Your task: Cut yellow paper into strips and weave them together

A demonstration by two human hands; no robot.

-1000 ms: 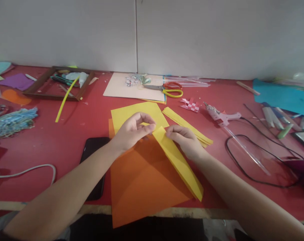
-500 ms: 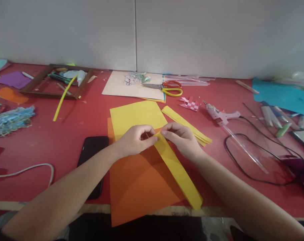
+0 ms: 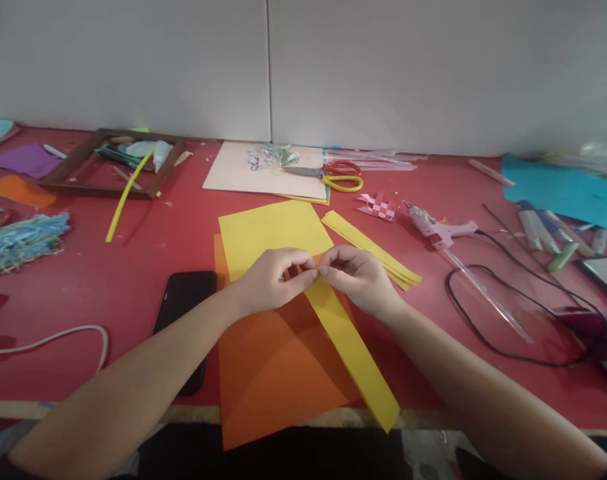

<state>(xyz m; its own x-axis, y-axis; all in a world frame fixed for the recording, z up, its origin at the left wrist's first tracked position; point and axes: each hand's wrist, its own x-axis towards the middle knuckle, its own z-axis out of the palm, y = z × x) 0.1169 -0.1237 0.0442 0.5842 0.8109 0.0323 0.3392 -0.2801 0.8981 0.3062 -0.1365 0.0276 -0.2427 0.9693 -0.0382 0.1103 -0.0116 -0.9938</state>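
Note:
A long yellow paper strip (image 3: 356, 350) slants from my fingertips toward the table's front edge, its near end reaching past that edge. My left hand (image 3: 283, 280) pinches the strip's far end between thumb and fingers. Right beside it, my right hand (image 3: 356, 275) pinches the same end, the two thumb tips almost meeting. Under the hands lie an orange paper sheet (image 3: 278, 387) and, farther back, a yellow paper sheet (image 3: 268, 230). More yellow strips (image 3: 376, 248) rest in a stack just beyond my right hand. The pinched tip is mostly covered by my fingers.
A black phone (image 3: 191, 303) lies left of the orange sheet. Scissors (image 3: 333, 175) rest on pale paper (image 3: 228, 170) at the back. On the right are a pink woven paper piece (image 3: 378, 207), a pink glue gun (image 3: 441, 230) and its looped black cord (image 3: 451, 303). A wooden frame (image 3: 78, 163) stands back left.
The strip's near end has swung slightly left and toward me. My fingertips have drawn closer together at its far end, covering more of the tip.

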